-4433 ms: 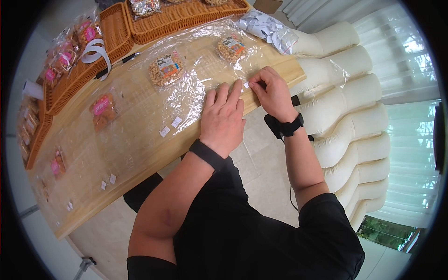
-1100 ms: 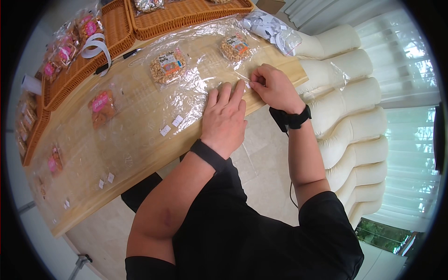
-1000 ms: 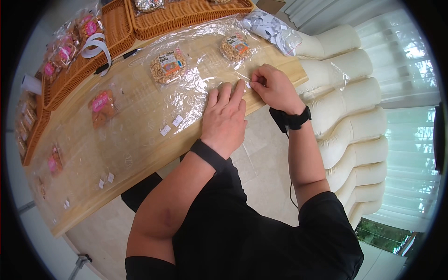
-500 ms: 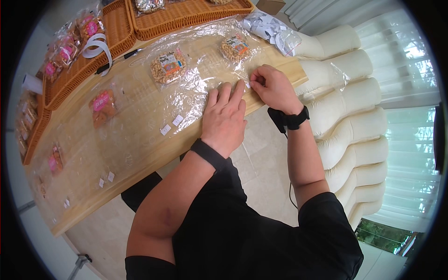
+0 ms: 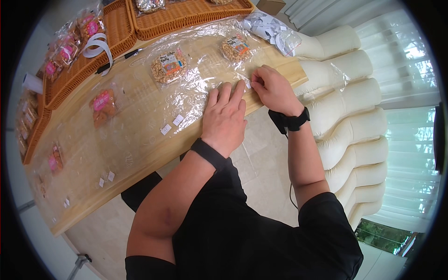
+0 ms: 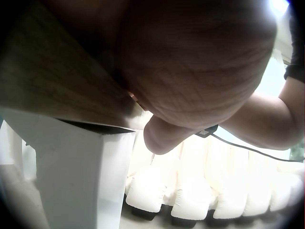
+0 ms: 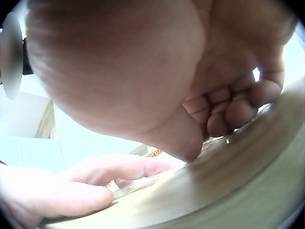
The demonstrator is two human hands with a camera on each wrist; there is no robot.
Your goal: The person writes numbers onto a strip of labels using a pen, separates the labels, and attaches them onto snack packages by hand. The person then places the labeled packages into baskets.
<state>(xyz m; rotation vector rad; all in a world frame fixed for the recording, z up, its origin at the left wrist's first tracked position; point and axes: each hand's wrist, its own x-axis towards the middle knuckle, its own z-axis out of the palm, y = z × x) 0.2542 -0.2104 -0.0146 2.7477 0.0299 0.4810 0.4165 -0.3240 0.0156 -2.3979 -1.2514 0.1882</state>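
Note:
In the head view my left hand (image 5: 225, 114) lies flat on clear plastic film (image 5: 186, 105) near the table's front edge, fingers stretched forward. Just right of it my right hand (image 5: 276, 91) has thumb and index finger pressed together at a small white label (image 5: 248, 85) by the film's edge. The right wrist view shows this thumb (image 7: 188, 145) low over the wood and the other fingers curled. Behind the hands lies a bagged round peanut cracker (image 5: 235, 48), with another bagged peanut cracker (image 5: 168, 66) to its left. More white labels (image 5: 178, 120) lie left of my left hand.
Pink-labelled snack bags (image 5: 102, 103) lie along the wooden table (image 5: 154, 158) to the left. Wicker baskets (image 5: 186, 18) line the back, with a white paper strip (image 5: 95, 46) and a black pen (image 5: 133, 53) nearby. A cream padded seat (image 5: 345, 93) stands right, beside a bag of paper scraps (image 5: 270, 30).
Since the oldest frame my right hand has shifted slightly right and turned a little, staying near the same label. Over the last second both hands have barely moved; my left hand stays flat.

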